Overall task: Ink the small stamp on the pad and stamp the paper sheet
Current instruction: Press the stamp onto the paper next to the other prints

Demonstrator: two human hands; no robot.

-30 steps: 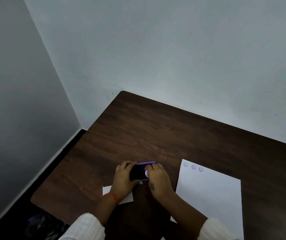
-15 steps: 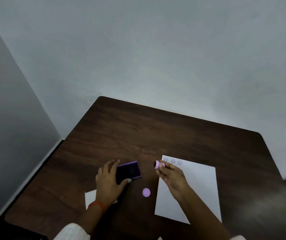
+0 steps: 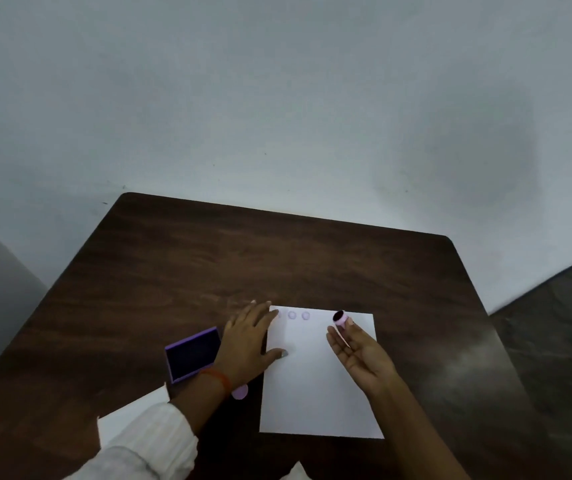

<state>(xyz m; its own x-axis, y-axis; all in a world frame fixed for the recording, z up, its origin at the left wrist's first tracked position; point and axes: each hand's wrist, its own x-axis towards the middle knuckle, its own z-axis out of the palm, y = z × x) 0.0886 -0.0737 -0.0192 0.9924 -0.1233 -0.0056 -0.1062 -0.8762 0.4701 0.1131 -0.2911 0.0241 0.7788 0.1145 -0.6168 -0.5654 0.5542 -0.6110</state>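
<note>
i hold the small stamp (image 3: 340, 317) pinched at the fingertips of my right hand (image 3: 364, 360), its dark inked face turned up and away from me, over the far right corner of the paper sheet (image 3: 319, 386). it does not yet touch the paper; i judge the face must be turned down before i press. i keep it there because the row of round prints (image 3: 299, 315) along the sheet's far edge ends short of that corner, so the next free spot is just beside them.

my left hand (image 3: 248, 344) lies flat and spread, holding nothing, its fingers over the sheet's far left corner to pin it so it won't slide.

the ink pad (image 3: 192, 353) sits open just left of that wrist, a round lilac cap (image 3: 240, 392) near the sheet's left edge. the tabletop (image 3: 277, 258) is bare toward its far edge, and the right edge has room for my elbow.
</note>
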